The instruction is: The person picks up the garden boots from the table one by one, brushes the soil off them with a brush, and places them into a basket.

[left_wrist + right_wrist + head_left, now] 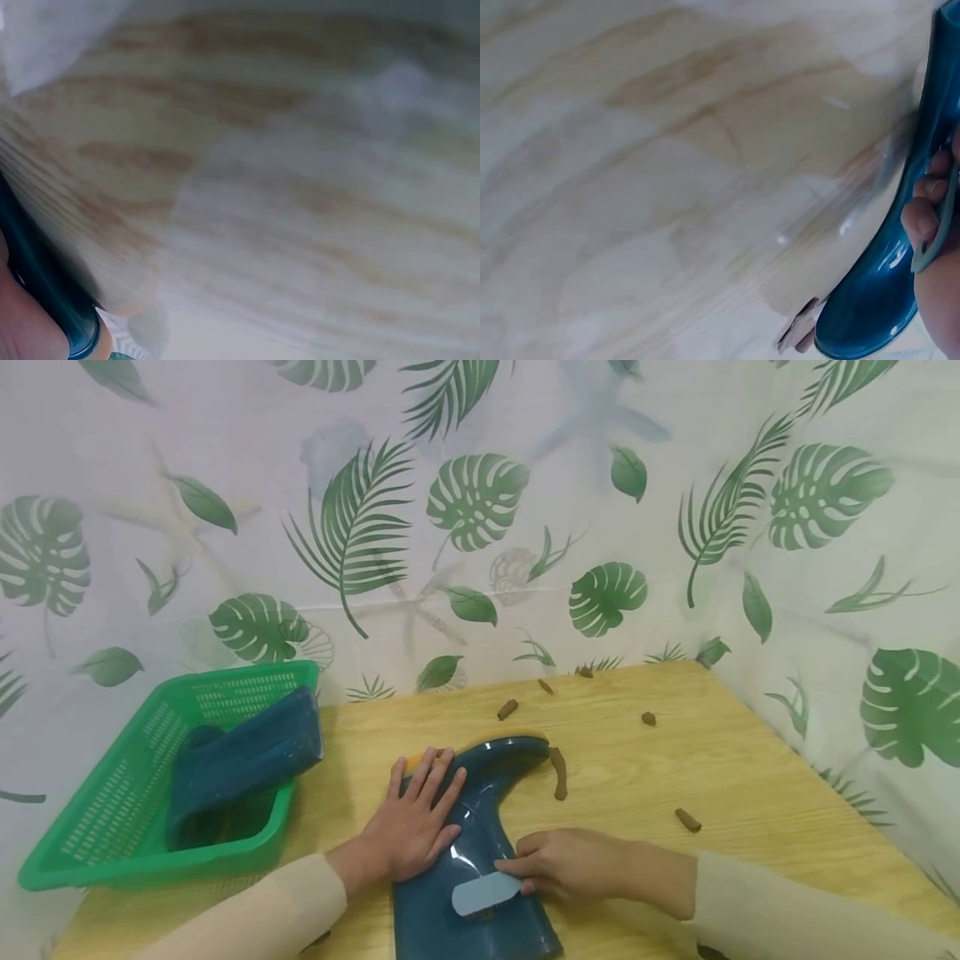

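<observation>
A dark blue rubber boot (pixel 480 827) lies on its side on the table, its orange-yellow sole edge facing the far side. My left hand (pixel 416 822) rests on the foot part with fingers spread; at the left wrist view's corner only part of that hand (pixel 26 319) shows. My right hand (pixel 573 864) grips the handle of a light blue brush (pixel 483 893), whose head lies over the boot's shaft. A brownish patch shows just below the brush head. In the right wrist view, curled fingers (pixel 922 214) hold the looped handle beside the boot (pixel 870 315).
A green plastic basket (pixel 281 814) stands at the left with a second dark blue boot (pixel 247 756) leaning in it. Several brown pieces (pixel 687 820) lie scattered on the wood-patterned table (pixel 615 760), one long strip (pixel 558 772) by the boot's toe. A leaf-print curtain (pixel 525 410) hangs behind.
</observation>
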Motion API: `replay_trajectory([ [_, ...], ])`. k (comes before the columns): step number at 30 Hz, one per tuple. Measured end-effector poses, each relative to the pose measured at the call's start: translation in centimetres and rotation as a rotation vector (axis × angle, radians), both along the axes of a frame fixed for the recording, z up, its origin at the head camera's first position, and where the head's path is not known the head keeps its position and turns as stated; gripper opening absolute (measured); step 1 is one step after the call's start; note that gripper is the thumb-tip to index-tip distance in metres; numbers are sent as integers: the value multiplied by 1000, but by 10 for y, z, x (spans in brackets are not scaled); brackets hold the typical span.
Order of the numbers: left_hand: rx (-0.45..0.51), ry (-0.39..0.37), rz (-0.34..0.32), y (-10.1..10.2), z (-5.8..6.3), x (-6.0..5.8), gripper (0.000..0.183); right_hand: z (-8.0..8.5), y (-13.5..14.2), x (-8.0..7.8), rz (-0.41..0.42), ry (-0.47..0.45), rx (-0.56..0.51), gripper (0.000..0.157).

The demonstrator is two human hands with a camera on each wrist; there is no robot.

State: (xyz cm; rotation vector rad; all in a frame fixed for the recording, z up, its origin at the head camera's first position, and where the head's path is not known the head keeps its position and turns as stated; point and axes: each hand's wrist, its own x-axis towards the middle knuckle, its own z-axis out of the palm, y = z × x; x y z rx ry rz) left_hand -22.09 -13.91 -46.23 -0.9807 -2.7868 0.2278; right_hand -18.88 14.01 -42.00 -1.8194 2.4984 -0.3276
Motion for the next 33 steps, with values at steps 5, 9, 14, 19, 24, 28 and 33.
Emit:
replay_trajectory([
  [5, -8, 16, 2, -3, 0, 0, 71, 2, -10, -5, -130, -3, -62, 36],
  [9, 1, 14, 3, -3, 2, 0, 71, 4, -10, -5, -49, 132, 10, 34],
  [14, 26, 11, -12, -4, 2, 2, 71, 6, 0, -1, 93, 30, 16, 35],
  [19, 2, 16, -2, -4, 2, 1, 71, 5, -5, -3, -16, 10, -43, 37],
  [24, -1, -17, 4, -1, 3, 2, 71, 1, -5, -3, 44, 168, -18, 34],
  [28, 22, -11, -7, 0, 1, 2, 70, 4, 5, -1, 143, 155, -16, 33],
  [33, 23, 3, -1, -1, 0, 0, 71, 8, 2, -2, 88, 142, -93, 35],
])
